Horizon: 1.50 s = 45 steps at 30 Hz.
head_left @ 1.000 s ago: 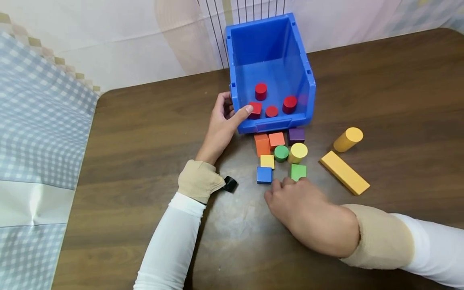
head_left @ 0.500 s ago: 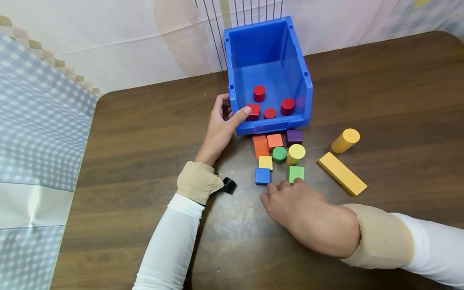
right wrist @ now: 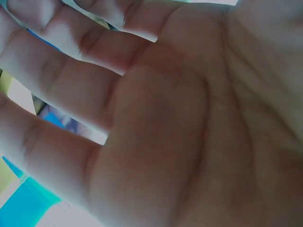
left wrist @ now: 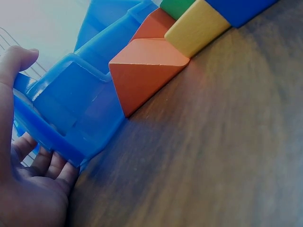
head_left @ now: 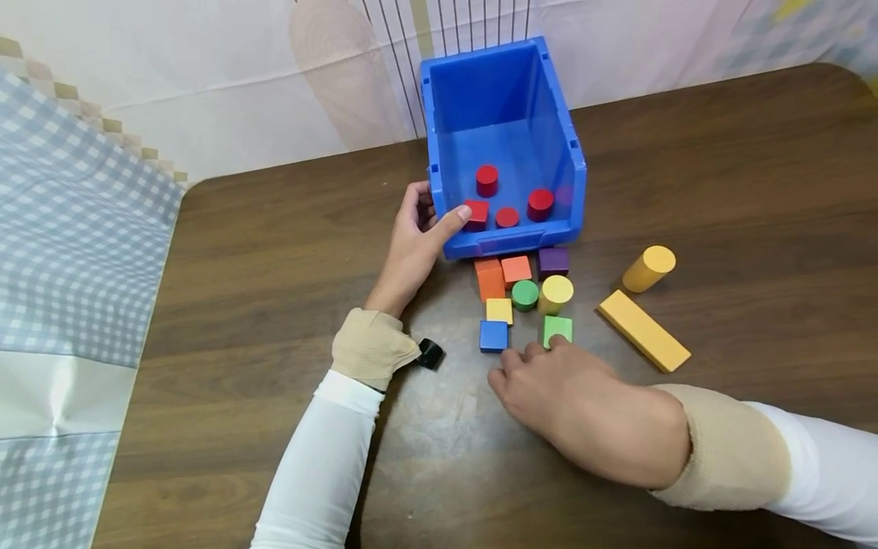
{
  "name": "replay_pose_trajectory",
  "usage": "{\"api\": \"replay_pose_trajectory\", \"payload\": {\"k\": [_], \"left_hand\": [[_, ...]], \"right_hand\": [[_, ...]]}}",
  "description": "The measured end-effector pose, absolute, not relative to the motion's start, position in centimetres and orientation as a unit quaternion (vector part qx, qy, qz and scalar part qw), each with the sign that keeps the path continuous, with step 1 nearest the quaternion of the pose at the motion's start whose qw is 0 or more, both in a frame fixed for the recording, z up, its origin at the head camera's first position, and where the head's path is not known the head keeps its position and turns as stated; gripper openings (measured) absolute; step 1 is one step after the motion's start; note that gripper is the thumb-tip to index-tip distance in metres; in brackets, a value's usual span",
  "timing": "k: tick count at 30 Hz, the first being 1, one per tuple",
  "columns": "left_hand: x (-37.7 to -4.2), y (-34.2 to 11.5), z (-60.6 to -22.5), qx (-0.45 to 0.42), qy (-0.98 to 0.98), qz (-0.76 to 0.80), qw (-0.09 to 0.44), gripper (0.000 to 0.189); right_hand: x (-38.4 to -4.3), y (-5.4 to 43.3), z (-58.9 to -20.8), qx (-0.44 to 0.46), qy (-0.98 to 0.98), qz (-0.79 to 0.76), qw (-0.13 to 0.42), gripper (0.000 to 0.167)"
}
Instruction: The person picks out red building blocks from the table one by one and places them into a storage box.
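In the head view my left hand (head_left: 414, 248) grips the front left corner of a blue plastic bin (head_left: 511, 244), thumb over the rim and fingers on the outer side. The left wrist view shows those fingers curled against the bin wall (left wrist: 71, 99). My right hand (head_left: 579, 404) lies palm down, fingers loosely bent, just in front of a light green block (head_left: 557, 329) and a blue cube (head_left: 494, 336). Its palm (right wrist: 151, 123) has nothing in it in the right wrist view. Several red blocks, including a red cylinder (head_left: 487, 180), lie inside the bin.
Before the bin cluster an orange block (head_left: 490, 280), a coral block (head_left: 517, 269), a purple block (head_left: 552, 262), a yellow cube (head_left: 499, 311), a green cylinder (head_left: 525, 296) and a yellow cylinder (head_left: 557, 293). A tall cylinder (head_left: 649, 268) and a long yellow block (head_left: 643, 331) are to the right.
The whole head view has shifted slightly, so bin and blocks appear a little lower and further left. Both hands keep nearly the same places, the left still holding the bin.
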<state>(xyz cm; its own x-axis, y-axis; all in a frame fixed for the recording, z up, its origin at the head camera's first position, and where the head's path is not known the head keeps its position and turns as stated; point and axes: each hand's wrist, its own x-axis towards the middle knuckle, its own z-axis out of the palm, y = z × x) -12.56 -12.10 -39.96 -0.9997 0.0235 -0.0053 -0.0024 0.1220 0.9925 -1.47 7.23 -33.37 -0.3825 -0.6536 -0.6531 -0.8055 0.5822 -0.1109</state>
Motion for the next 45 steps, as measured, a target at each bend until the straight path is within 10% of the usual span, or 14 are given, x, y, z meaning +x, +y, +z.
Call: {"api": "replay_pose_trajectory", "payload": {"k": [45], "left_hand": [[-12.4, -12.1, -39.9, 0.004, 0.756, 0.655, 0.010, 0.061]], "right_hand": [[-1.2, 9.0, -31.2, -0.511, 0.828, 0.111, 0.202, 0.054]]}}
